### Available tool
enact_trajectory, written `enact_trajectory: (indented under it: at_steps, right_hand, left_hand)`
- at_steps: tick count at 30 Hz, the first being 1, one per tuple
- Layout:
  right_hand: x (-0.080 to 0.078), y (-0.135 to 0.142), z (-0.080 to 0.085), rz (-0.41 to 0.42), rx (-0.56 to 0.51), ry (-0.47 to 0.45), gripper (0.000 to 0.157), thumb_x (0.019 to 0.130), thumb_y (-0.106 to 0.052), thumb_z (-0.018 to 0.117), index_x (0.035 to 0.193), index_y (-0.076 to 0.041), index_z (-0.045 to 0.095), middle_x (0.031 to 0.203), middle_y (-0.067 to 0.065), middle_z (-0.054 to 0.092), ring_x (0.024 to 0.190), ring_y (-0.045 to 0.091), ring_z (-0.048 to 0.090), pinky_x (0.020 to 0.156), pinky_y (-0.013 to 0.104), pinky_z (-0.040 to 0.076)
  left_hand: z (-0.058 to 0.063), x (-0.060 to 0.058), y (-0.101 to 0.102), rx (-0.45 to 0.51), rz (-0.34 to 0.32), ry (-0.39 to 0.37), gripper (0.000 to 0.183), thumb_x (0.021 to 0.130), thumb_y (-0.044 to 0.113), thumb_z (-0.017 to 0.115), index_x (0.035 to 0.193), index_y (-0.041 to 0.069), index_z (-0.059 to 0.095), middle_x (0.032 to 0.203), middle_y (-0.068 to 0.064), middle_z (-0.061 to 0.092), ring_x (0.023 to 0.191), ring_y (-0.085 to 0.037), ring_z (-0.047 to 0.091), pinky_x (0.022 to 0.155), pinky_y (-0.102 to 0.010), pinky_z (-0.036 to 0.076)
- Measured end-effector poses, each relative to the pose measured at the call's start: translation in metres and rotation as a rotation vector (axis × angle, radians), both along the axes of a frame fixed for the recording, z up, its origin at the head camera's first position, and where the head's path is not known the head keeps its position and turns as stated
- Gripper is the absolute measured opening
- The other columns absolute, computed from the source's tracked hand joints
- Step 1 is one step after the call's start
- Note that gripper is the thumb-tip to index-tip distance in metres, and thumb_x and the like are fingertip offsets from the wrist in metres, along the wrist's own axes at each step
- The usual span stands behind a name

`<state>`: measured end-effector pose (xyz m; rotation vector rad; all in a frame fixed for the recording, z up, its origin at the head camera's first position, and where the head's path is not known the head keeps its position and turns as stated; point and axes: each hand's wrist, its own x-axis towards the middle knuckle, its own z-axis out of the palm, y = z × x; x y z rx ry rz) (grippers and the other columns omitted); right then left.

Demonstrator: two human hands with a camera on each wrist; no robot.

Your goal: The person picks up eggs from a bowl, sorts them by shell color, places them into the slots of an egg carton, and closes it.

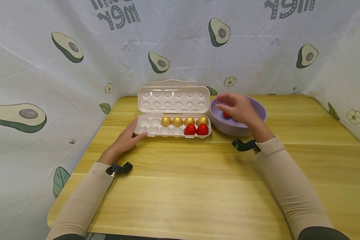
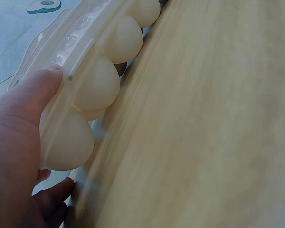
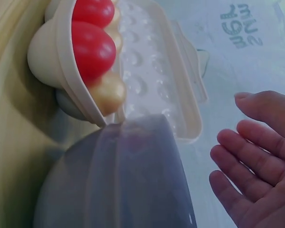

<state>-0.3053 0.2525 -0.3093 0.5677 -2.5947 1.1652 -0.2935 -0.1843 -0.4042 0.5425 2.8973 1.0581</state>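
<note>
A white plastic egg carton lies on the table with its lid raised at the back. Several golden eggs fill the right part of its back row, and two red eggs sit at the right end of the front row. My left hand grips the carton's left end, its thumb on the front rim in the left wrist view. Over the lilac bowl, my right hand hovers with fingers apart and nothing in them. Inside the bowl a red egg shows, partly hidden by that hand.
The bowl stands close against the carton's right end. Both rest near the back edge of the wooden table. Behind them hangs a pale cloth printed with avocados.
</note>
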Motion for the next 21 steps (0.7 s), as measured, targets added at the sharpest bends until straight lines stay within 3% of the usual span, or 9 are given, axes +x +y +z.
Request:
enact_trajectory:
  at_steps: [15,21]
  right_hand:
    - [-0.004,0.023,0.002,-0.066,-0.047,-0.045,0.044,0.090,-0.023,0.070,0.127,-0.002,0.060,0.125,0.016,0.062,0.115,0.029,0.059,0.099,0.041,0.045]
    - [-0.005,0.027,-0.001,-0.129,-0.031,-0.042,0.045,0.091,-0.029,0.068,0.126,-0.002,0.060,0.124,0.016,0.062,0.115,0.030,0.059,0.099,0.045,0.045]
  left_hand:
    - [0.003,0.003,0.001,0.014,0.007,-0.009,0.089,0.096,0.048,0.053,0.155,0.006,0.003,0.160,-0.015,0.009,0.146,-0.033,0.011,0.117,-0.050,0.012]
    - [0.003,0.002,0.001,0.012,0.005,-0.006,0.089,0.096,0.048,0.053,0.155,0.006,0.003,0.160,-0.016,0.009,0.146,-0.033,0.011,0.117,-0.051,0.012]
